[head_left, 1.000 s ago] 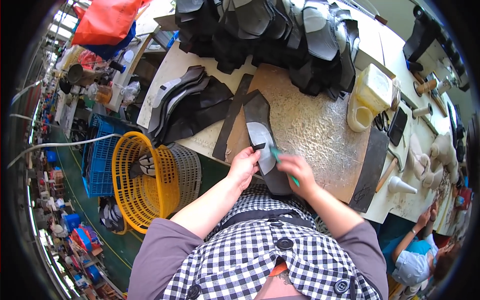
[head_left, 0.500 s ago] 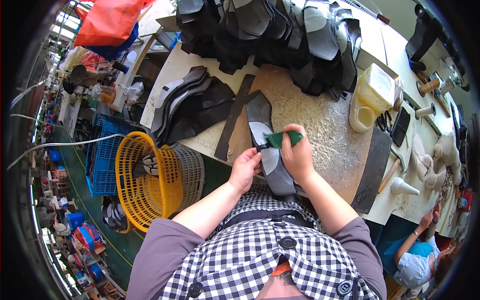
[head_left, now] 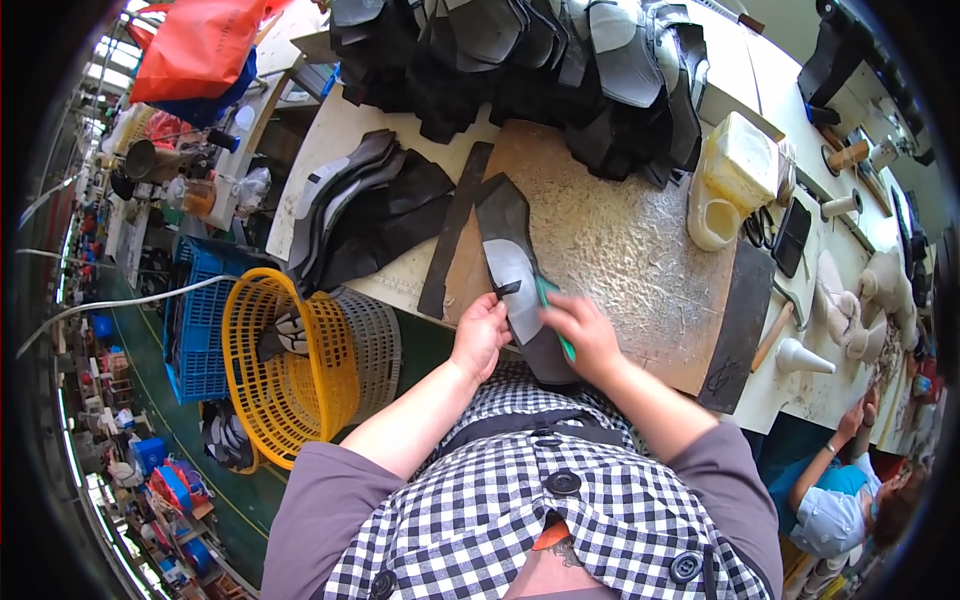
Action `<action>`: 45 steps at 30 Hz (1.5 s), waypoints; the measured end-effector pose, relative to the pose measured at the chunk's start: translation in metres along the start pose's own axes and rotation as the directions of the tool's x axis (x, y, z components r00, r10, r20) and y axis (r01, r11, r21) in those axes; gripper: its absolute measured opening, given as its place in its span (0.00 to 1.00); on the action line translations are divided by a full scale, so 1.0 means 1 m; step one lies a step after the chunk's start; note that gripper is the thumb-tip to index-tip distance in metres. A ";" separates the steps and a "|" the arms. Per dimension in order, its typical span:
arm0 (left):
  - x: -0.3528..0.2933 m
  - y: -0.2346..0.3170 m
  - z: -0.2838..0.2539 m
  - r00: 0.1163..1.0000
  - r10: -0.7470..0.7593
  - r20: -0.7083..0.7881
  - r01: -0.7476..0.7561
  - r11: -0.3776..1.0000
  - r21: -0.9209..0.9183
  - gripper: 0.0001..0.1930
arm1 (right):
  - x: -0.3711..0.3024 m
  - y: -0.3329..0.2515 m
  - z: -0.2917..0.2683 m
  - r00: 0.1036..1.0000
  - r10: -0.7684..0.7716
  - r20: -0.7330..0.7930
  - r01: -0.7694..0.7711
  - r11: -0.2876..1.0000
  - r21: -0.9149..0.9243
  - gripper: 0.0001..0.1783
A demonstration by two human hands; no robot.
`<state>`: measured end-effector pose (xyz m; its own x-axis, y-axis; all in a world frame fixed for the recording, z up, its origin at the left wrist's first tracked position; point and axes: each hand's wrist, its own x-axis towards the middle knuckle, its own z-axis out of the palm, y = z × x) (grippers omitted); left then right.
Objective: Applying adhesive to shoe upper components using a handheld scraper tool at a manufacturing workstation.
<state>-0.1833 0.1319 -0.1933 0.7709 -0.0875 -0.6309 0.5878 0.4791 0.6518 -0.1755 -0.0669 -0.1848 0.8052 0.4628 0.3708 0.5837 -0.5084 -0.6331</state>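
Observation:
A dark grey shoe-upper piece (head_left: 512,262) with a light grey patch lies lengthwise in front of me, its near end at the board's front edge. Fingers and thumb of my left hand (head_left: 482,336) pinch its left edge, just below a small black tab (head_left: 509,288). My right hand (head_left: 586,340) is closed round a green hand tool (head_left: 545,290), seen almost edge-on along the piece's right side. Its exact kind is unclear, as the fingers cover its middle.
A glue-crusted board (head_left: 620,260) lies under the work. Stacked upper pieces (head_left: 345,190) sit at left, with a larger pile (head_left: 560,60) behind. A yellowed glue container (head_left: 740,170) stands at right. Below the table's left edge is a yellow basket (head_left: 345,350). Another person (head_left: 835,500) sits at right.
My right hand has moved down and turned the green tool from crosswise over the piece to lengthwise beside it. The black tab now lies flat across the patch. My left hand still pinches the edge.

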 end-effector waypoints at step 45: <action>0.104 0.279 0.224 0.508 0.729 0.459 -0.840 0.301 0.451 0.25 | -0.057 0.027 -0.039 0.596 0.752 -0.280 -0.359 0.562 0.745 0.08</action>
<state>0.1155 0.0611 0.0174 0.9326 -0.0957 0.3481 -0.3600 -0.1758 0.9162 -0.2012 -0.1351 -0.1968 0.9485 -0.3100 -0.0646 -0.0385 0.0896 -0.9952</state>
